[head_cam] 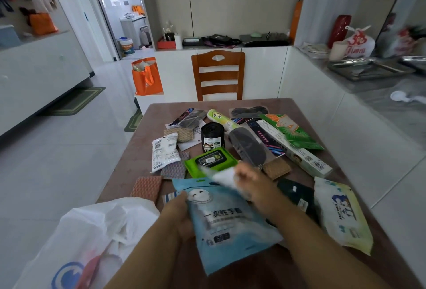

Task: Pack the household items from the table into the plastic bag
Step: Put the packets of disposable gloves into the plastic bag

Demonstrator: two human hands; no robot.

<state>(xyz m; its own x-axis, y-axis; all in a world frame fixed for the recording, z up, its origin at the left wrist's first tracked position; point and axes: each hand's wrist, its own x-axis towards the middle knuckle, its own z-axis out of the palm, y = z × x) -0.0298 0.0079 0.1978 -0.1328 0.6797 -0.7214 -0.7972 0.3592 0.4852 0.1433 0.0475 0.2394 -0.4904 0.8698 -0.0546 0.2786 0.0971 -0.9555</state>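
My left hand (pixel 178 216) grips the left edge of a blue glove packet (pixel 227 226) held over the table's near edge. Above the packet's top, my right hand (pixel 252 187) holds a blurred white packet (pixel 222 177). The white plastic bag (pixel 92 238) with a blue and red logo lies crumpled at the table's near left corner. Spread over the brown table (pixel 306 104) are a green wipes pack (pixel 211 162), a black bag roll (pixel 212 137), a white pouch (pixel 164 151), a long box (pixel 292 148), a wipes pack (pixel 343 215) at right, and sponge cloths (pixel 147 188).
A wooden chair (pixel 217 75) stands at the table's far side. An orange tote bag (pixel 147 76) sits on the floor beyond the table's left corner. A counter (pixel 380 81) with trays and a bag runs along the right. White tiled floor lies to the left.
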